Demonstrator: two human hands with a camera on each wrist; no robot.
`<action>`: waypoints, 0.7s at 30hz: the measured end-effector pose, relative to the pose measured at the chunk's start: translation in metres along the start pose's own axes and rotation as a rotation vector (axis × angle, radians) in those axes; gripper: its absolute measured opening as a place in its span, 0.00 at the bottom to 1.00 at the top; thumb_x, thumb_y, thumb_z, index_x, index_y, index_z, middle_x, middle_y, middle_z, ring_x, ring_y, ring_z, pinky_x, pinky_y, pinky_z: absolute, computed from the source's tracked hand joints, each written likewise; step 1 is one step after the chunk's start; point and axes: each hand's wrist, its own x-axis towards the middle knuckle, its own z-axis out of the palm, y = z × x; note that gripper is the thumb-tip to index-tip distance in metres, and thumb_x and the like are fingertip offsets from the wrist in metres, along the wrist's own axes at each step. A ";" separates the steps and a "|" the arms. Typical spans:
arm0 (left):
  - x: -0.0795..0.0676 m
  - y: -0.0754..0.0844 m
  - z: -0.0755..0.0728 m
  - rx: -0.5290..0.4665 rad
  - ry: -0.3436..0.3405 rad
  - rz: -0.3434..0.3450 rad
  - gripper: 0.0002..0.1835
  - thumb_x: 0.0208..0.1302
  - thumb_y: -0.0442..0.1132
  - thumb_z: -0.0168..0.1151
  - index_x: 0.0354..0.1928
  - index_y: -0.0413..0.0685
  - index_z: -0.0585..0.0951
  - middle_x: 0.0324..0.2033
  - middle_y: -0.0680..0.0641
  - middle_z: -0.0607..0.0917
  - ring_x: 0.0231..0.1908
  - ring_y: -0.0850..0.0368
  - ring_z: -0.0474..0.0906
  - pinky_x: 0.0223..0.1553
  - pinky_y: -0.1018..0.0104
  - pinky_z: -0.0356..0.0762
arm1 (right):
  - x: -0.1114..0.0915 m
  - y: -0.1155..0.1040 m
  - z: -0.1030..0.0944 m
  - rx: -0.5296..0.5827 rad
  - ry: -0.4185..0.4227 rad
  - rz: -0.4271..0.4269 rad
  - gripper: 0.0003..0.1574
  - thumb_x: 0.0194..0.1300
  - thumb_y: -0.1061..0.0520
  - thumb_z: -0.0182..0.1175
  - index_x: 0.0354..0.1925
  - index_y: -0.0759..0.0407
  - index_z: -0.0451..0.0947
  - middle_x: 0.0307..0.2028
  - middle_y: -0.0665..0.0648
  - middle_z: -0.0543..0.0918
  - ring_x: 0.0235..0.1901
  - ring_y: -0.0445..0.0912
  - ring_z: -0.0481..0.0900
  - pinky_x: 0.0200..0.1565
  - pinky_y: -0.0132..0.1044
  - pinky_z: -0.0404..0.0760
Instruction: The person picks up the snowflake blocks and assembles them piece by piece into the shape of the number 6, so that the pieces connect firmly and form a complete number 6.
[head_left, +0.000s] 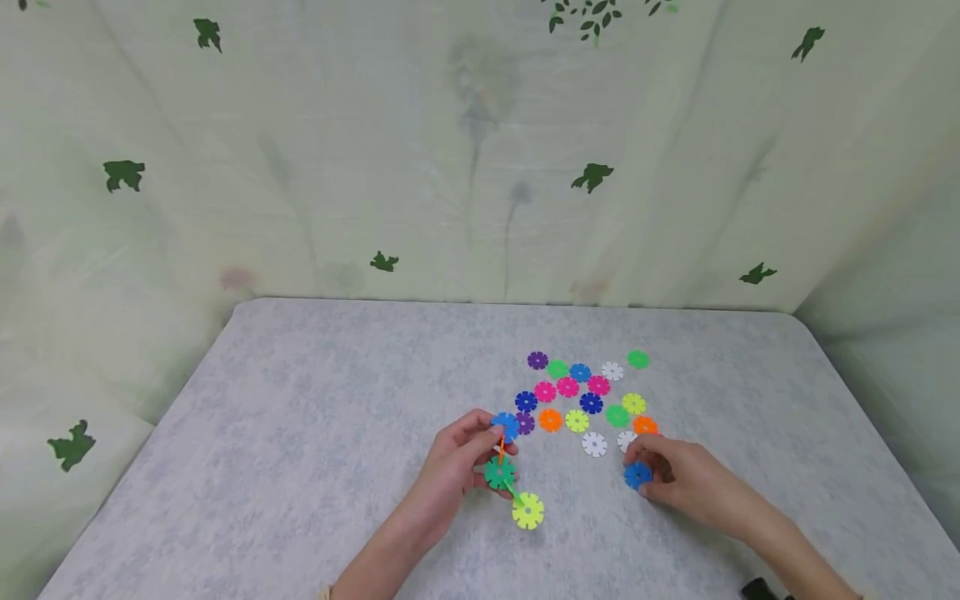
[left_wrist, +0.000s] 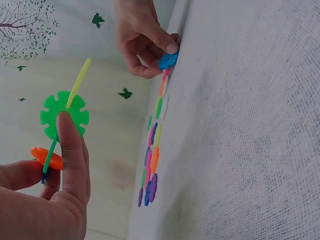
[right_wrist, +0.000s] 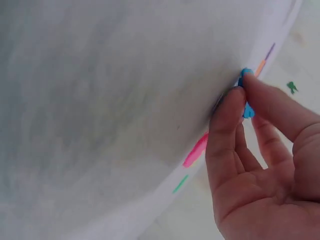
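Note:
In the head view my left hand (head_left: 448,471) holds a chain of notched plastic discs slotted into one another. A blue disc (head_left: 507,423) tops it, then an orange one seen edge-on, a teal disc (head_left: 498,473), a light green disc (left_wrist: 64,119) and a yellow disc (head_left: 528,512) at the free end. Thumb and fingers grip it by its middle and upper discs. To the right, my right hand (head_left: 693,479) pinches a single blue disc (head_left: 637,476) between thumb and fingertips, close over the table. The right wrist view shows that disc (right_wrist: 248,95) nearly edge-on.
Several loose notched discs lie flat in a loose cluster beyond the hands, among them an orange disc (head_left: 551,420), a white disc (head_left: 595,445) and a pink disc (head_left: 567,387). The grey table (head_left: 315,400) meets a printed curtain (head_left: 337,167). A black object (head_left: 759,589) sits near the right forearm.

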 end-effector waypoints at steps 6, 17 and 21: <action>0.000 0.000 0.001 0.003 0.004 -0.003 0.13 0.72 0.44 0.57 0.42 0.39 0.76 0.39 0.36 0.84 0.31 0.53 0.80 0.31 0.56 0.83 | -0.004 -0.012 0.003 0.000 0.124 -0.031 0.13 0.61 0.62 0.68 0.43 0.49 0.80 0.32 0.45 0.78 0.34 0.44 0.75 0.36 0.31 0.78; 0.000 -0.002 0.005 -0.012 0.008 -0.038 0.15 0.71 0.46 0.59 0.43 0.39 0.75 0.39 0.34 0.83 0.25 0.55 0.77 0.31 0.58 0.84 | -0.008 -0.061 0.013 0.342 0.301 0.029 0.12 0.64 0.60 0.67 0.46 0.56 0.79 0.35 0.54 0.81 0.30 0.52 0.81 0.34 0.39 0.83; -0.001 -0.002 0.007 0.001 0.007 -0.053 0.16 0.71 0.47 0.60 0.43 0.39 0.75 0.37 0.36 0.83 0.24 0.55 0.76 0.31 0.59 0.83 | -0.010 -0.072 0.018 0.444 0.358 -0.033 0.12 0.66 0.58 0.65 0.48 0.56 0.80 0.36 0.57 0.81 0.30 0.56 0.82 0.35 0.41 0.84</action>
